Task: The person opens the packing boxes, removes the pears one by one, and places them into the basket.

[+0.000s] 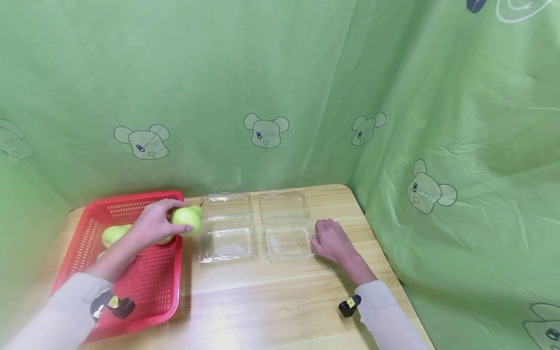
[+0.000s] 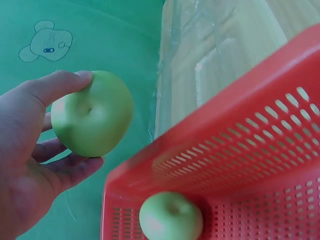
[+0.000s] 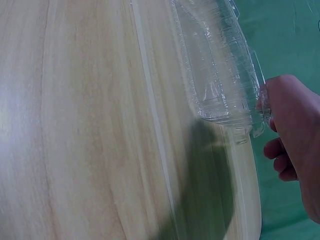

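My left hand (image 1: 154, 221) grips a green apple (image 1: 187, 220) just above the right rim of the red basket (image 1: 177, 287). In the left wrist view, thumb and fingers wrap the sides of this apple, its dimpled end facing the camera. More green apples (image 1: 113, 235) lie in the basket, partly hidden by the left arm. On the right, my right hand (image 1: 331, 240) pinches the edge of a clear plastic clamshell box (image 1: 288, 243); in the right wrist view its other fingers are curled. A second clear clamshell box (image 1: 228, 244) lies open to the left of it.
Both boxes lie open on a wooden table (image 1: 245, 301), their halves toward the back and front. A green curtain (image 1: 210, 87) printed with bear faces hangs behind and along the right side. The basket takes up the table's left side.
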`<state>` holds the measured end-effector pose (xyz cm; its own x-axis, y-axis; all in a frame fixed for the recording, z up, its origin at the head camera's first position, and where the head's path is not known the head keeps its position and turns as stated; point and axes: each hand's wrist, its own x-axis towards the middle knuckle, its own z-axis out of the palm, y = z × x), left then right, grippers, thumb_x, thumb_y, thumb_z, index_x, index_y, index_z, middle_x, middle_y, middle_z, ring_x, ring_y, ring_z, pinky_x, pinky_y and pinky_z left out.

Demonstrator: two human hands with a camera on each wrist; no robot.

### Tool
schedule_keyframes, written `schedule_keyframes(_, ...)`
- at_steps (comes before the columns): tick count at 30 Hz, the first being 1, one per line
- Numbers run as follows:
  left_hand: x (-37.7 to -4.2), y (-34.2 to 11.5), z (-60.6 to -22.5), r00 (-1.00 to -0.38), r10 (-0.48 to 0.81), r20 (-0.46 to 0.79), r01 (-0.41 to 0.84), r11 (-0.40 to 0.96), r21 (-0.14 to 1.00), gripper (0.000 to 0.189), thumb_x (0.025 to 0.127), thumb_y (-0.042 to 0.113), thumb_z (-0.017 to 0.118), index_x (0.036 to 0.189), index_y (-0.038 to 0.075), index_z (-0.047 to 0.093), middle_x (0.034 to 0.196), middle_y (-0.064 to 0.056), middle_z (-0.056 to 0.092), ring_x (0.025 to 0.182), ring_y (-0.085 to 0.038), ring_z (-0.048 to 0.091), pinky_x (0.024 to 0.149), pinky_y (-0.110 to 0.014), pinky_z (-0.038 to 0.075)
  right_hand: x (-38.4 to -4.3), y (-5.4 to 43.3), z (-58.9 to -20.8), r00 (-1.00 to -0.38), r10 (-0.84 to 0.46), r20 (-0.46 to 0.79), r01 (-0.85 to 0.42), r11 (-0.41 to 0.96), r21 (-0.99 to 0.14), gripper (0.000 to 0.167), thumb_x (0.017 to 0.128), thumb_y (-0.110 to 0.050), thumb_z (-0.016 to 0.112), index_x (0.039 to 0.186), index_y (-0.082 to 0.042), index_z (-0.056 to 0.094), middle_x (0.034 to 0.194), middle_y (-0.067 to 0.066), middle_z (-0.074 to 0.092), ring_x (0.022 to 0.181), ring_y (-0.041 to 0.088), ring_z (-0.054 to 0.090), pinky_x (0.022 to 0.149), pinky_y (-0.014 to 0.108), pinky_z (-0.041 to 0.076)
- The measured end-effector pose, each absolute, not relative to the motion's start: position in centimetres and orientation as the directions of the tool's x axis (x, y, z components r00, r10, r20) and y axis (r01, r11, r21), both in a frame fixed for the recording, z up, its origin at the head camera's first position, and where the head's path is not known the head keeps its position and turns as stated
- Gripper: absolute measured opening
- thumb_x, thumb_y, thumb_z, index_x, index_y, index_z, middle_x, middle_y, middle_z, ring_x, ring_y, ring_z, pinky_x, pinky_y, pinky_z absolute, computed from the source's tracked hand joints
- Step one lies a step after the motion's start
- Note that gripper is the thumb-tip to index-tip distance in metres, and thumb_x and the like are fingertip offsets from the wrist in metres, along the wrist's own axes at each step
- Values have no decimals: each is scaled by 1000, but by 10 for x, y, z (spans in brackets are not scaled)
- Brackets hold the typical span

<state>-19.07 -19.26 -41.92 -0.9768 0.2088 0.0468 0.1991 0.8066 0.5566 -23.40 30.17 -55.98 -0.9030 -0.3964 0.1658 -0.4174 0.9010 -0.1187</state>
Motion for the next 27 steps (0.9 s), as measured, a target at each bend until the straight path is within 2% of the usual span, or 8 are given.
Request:
schedule_keyframes(4, -187, -201, -421, -981, 193, 34, 178, 800, 573, 70, 78, 34, 89, 135, 1, 64, 127, -25, 69, 106, -36, 67, 84, -46, 59, -234, 301, -560, -902, -397, 168, -419, 900, -121, 20, 87, -22, 59, 94, -3, 62, 83, 6, 62, 80, 24, 56, 75, 38, 51)
schedule_keyframes(14, -178, -220, -425, -980, 195, 48, 190, 822, 537, 69, 77, 38, 90, 130, 0, 66, 123, -25, 70, 101, -33, 67, 79, -39, 57, -234, 302, -561, -895, -404, 190, -428, 898, -101, 19, 86, -21, 60, 93, -3, 61, 80, 7, 62, 77, 25, 56, 74, 40, 51)
schedule_keyframes(21, -172, -229, -427, -983, 179, 41, 173, 837, 519, 70, 77, 39, 90, 129, 0, 66, 129, -30, 66, 103, -39, 68, 82, -50, 61, -234, 302, -561, -893, -404, 198, -428, 898, -101, 20, 86, -21, 59, 93, -3, 62, 80, 7, 62, 77, 24, 55, 75, 38, 51)
schedule_keyframes(27, -168, -237, -428, -984, 172, 40, 168, 841, 514, 69, 77, 40, 90, 129, 1, 67, 129, -28, 66, 104, -38, 67, 80, -44, 60, -233, 301, -561, -898, -399, 186, -422, 901, -105, 19, 87, -21, 60, 93, -3, 61, 80, 7, 61, 77, 24, 55, 74, 39, 50)
